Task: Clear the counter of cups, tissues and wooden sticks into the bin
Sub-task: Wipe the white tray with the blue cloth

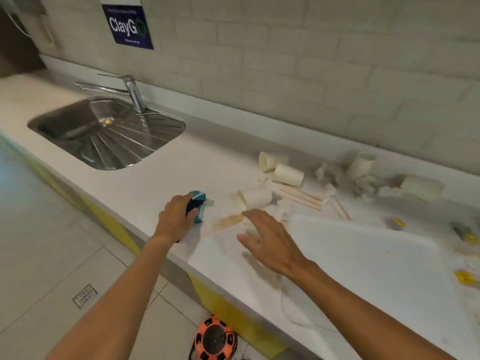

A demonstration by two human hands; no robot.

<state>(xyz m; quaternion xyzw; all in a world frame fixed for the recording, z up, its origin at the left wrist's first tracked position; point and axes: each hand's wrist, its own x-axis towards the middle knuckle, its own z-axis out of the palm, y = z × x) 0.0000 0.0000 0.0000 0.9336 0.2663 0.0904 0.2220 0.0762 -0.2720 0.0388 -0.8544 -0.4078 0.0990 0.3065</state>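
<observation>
While the left hand (179, 216) grips a blue cloth (196, 205), seemingly, the right hand (267, 236) hovers open-palmed.

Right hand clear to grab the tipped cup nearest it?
Probably yes: the right hand hovers open just short of the tipped cup, nothing between them. Tissue scraps crowd its right side.

A smooth, matt white desk (161, 162) holds a shiny stainless-steel sink (109, 131) with a ribbed metal drainer and a polished chrome tap (131, 93). Matt off-white paper cups (288, 174) lie among crumpled, soft-looking tissues (327, 174) and pale bare wooden sticks (301, 197). The left hand (176, 219) presses a blue and teal cloth (197, 205). Behind is matt painted brick wall (285, 74); below, smooth floor tiles (52, 242).
</observation>
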